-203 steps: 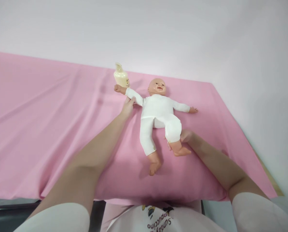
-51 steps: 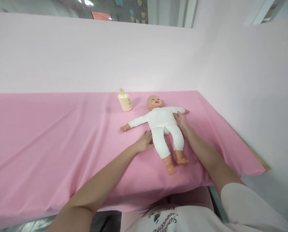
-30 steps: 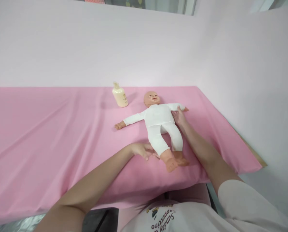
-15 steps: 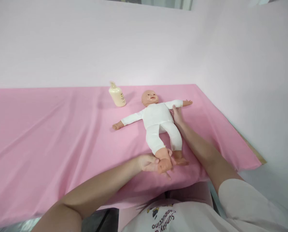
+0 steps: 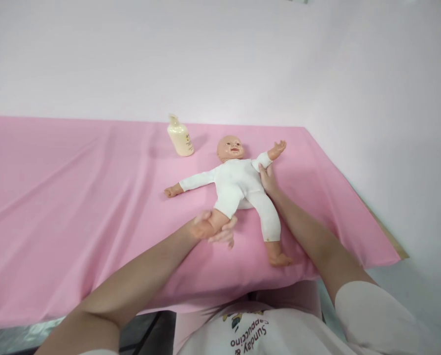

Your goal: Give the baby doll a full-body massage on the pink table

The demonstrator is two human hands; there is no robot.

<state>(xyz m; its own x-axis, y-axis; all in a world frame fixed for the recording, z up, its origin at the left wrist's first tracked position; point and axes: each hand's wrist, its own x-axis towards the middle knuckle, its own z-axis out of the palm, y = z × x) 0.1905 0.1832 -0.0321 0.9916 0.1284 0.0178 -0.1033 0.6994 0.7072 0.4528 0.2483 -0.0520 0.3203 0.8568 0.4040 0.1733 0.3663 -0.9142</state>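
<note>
A baby doll [image 5: 238, 178] with a white cloth body lies face up on the pink cloth, its head at the far side. My left hand [image 5: 220, 231] is wrapped under and around the doll's lower leg on the left, holding it raised and bent outward; the hand is slightly blurred. At the doll's side on the right, my right hand [image 5: 268, 179] grips the torso just below the armpit, with the thumb on top and the other fingers hidden. The doll's other leg rests straight on the cloth, and its arm above my right hand is tilted up.
A cream pump bottle [image 5: 181, 138] stands to the left of the doll's head. The pink cloth [image 5: 76, 197] covers the table, with creases at left. White walls [image 5: 131, 59] rise behind and at the right. A bare table corner [image 5: 399, 249] shows at right.
My left hand has moved the doll's leg up and to the left, bending it outward. The doll's arm on the right has tilted upward. My right hand stays at its side.
</note>
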